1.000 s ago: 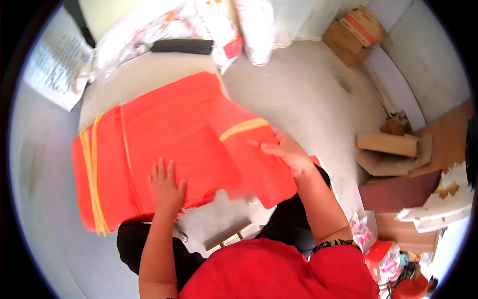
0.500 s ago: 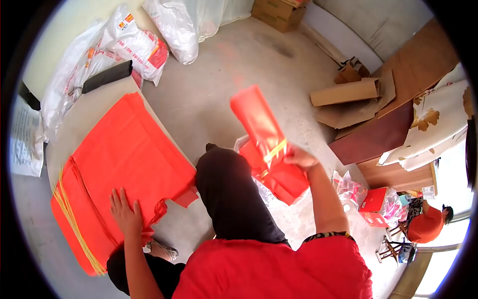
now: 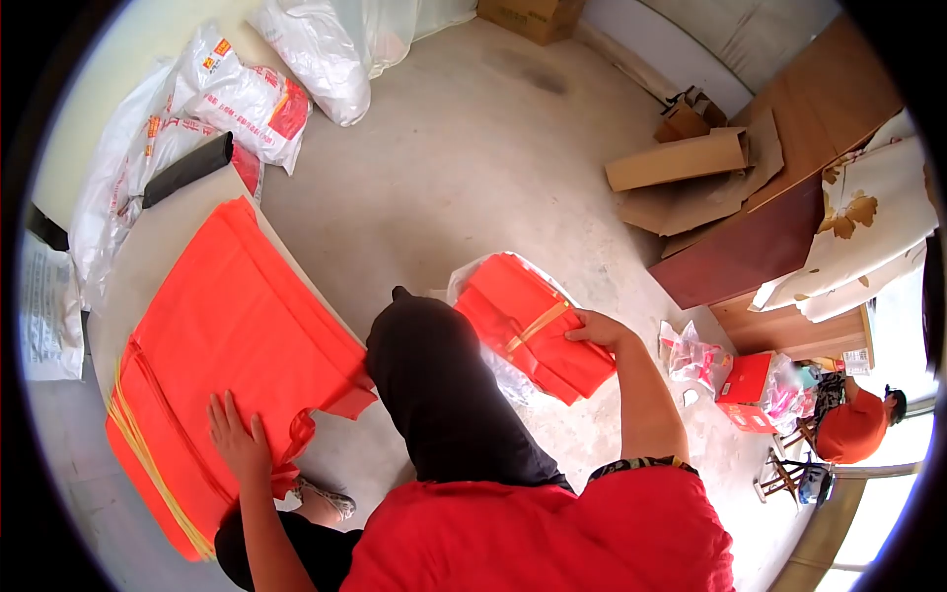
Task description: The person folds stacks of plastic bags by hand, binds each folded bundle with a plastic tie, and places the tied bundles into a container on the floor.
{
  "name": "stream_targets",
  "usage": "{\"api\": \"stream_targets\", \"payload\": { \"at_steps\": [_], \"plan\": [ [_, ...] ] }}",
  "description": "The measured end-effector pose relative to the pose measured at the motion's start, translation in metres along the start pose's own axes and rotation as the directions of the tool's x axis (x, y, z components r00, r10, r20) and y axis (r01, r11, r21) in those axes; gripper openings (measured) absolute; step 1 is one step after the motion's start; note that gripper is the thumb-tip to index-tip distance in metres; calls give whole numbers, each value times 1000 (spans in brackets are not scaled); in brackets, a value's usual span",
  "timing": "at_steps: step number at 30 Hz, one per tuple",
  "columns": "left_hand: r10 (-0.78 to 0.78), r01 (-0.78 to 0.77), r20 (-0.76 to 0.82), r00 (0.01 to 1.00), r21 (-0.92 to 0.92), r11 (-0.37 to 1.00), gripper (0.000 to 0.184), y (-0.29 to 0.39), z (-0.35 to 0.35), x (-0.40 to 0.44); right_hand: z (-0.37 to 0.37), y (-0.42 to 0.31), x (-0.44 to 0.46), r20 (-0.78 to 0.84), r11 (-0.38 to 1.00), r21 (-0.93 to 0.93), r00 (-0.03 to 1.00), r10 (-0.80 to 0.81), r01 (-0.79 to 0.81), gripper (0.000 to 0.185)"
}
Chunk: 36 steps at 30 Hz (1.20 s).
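Status of work: part done, in my judgement. On my right, a red bundle (image 3: 567,363) is folded, with a yellow band (image 3: 539,326) across it. It lies flat over a white bag (image 3: 462,273) on the floor, just beside my right knee. Several red layers show there; how many bundles they make up, I cannot count. That portion I would enter as finished. On my left, a broad stack of red sheets (image 3: 232,316) lies spread on the table (image 3: 219,189). Loose yellow bands (image 3: 148,462) lie across its outer end, near a folded strip in the red material. I see no band drawn tight around these sheets, so I would enter them as outstanding. Their number cannot be told from here.

Position of fingers: my left hand (image 3: 240,439) rests on the sheets near the edge closest to me, palm down, fingers spread and extended, gripping nothing. The sheets lie directly beneath it, with the loose bands to its left, apart from the fingers. My right hand (image 3: 602,331) is at the outer edge of the bundle, fingers bent and touching it, just beside the end of its band. Whether they pinch that edge or merely rest on it, I cannot tell.
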<state>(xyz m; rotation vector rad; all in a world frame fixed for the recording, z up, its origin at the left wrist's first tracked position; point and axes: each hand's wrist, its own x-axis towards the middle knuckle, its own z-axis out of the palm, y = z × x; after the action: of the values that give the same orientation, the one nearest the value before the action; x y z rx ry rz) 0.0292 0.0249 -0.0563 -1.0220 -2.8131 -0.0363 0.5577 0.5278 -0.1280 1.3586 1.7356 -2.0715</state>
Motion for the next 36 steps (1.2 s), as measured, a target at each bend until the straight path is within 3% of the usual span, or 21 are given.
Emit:
{"api": "stream_targets", "payload": {
  "at_steps": [2,5,8,9,12,15,19,22,23,26,29,32,35,36],
  "plan": [
    [1,-1,-3,1000,-2,1000,64,1,-1,-1,-7,1,-4,-45,998,-53,999,18,-21,59],
    [3,-3,-8,1000,-2,1000,65,2,-1,0,-16,37,4,-234,864,-501,969,-76,-54,66],
    [7,-7,-15,1000,7,1000,65,-1,1,0,4,42,3,-393,764,-638,894,-215,-96,77],
    [10,-10,-18,1000,10,1000,65,-2,2,-1,16,47,10,-510,692,-682,832,-218,-237,83],
    [8,-8,-17,1000,9,1000,65,-1,2,0,65,40,5,-346,412,-899,813,-469,-145,87],
    [2,-2,-11,1000,24,1000,65,-1,2,0,114,7,3,-179,212,-971,915,-363,-106,80],
    [3,-3,6,1000,19,1000,65,0,0,1,115,12,35,-270,160,-961,899,-346,-227,62],
    [1,-1,2,1000,17,1000,65,0,-1,1,96,12,45,-271,98,-963,876,-400,-253,64],
    [-3,3,4,1000,19,1000,65,1,-2,0,90,10,46,-301,142,-953,890,-344,-268,67],
    [-4,4,0,1000,13,1000,65,2,-2,0,81,22,47,-225,218,-966,868,-443,-139,63],
    [-6,6,6,1000,3,1000,65,4,-5,-1,83,25,53,-227,198,-967,895,-384,-160,65],
    [-6,6,22,1000,1,1000,67,7,-9,0,92,-11,38,-276,308,-927,945,-176,-214,73],
    [-28,29,46,999,-17,999,67,9,-14,2,77,-19,48,-268,379,-907,945,-189,-181,70],
    [-43,44,57,997,-26,999,67,9,-15,2,65,-8,60,-300,390,-905,904,-306,-168,67]
  ]
}}
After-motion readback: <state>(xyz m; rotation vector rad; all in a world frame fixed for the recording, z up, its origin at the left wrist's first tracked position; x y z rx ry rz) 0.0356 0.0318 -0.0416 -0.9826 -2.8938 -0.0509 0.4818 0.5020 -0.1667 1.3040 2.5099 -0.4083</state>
